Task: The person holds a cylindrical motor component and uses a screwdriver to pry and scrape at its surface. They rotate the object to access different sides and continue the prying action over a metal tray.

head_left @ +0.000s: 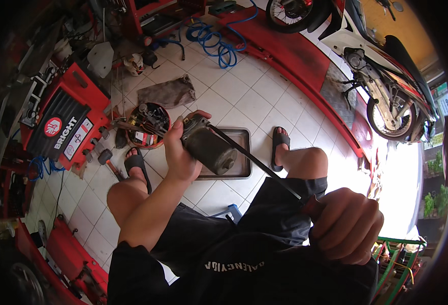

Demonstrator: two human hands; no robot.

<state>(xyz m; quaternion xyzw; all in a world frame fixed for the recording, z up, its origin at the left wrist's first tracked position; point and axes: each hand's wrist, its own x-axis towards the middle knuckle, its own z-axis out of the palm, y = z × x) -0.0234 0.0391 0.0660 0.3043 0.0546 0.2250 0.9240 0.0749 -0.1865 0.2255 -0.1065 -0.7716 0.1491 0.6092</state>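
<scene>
My left hand (181, 157) grips a dark, grimy cylindrical motor (209, 147), held tilted with its round end toward the lower right, above a metal tray (242, 168) on the floor. My right hand (346, 223) is closed around the handle of a long screwdriver (254, 157). The screwdriver's shaft runs diagonally up to the upper end of the motor, near my left fingertips; whether the tip is seated in anything I cannot tell.
A red machine (76, 86), a hammer (107, 160) and a round container of parts (145, 127) are on the left, a stained cloth (165, 91) and coiled blue hose (216, 46) farther forward. A motorcycle (391, 96) stands by a red lift platform (305, 61) on the right.
</scene>
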